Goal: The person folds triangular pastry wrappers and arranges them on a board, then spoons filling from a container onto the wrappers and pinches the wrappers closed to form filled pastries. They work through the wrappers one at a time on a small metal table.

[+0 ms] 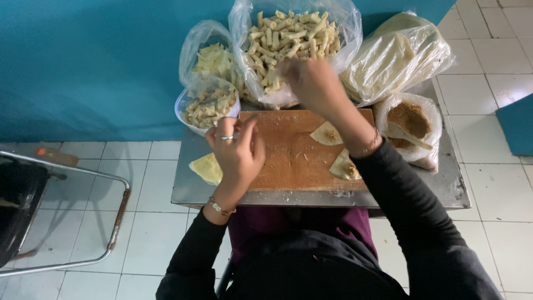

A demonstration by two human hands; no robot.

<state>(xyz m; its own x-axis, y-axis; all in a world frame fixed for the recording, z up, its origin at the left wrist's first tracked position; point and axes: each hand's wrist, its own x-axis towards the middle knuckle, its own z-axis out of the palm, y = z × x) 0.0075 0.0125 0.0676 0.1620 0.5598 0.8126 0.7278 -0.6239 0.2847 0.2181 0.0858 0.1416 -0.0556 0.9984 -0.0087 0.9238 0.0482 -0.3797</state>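
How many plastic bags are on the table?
4. One back left with pale scraps, one in the middle full of rolled sticks, one back right holding flat wrappers, one at right with brown filling and a spoon. More may be hidden behind.

Small food-preparation corner, home or shop kitchen.
Teal wall, white tiled floor (502,183), steel table (455,189) carrying a wooden cutting board (294,161) and clear plastic bags of rolled pastries (294,33).

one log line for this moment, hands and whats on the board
left hand: at wooden board edge | right hand: over bag of rolls, grip unclear | board: two filled wrappers
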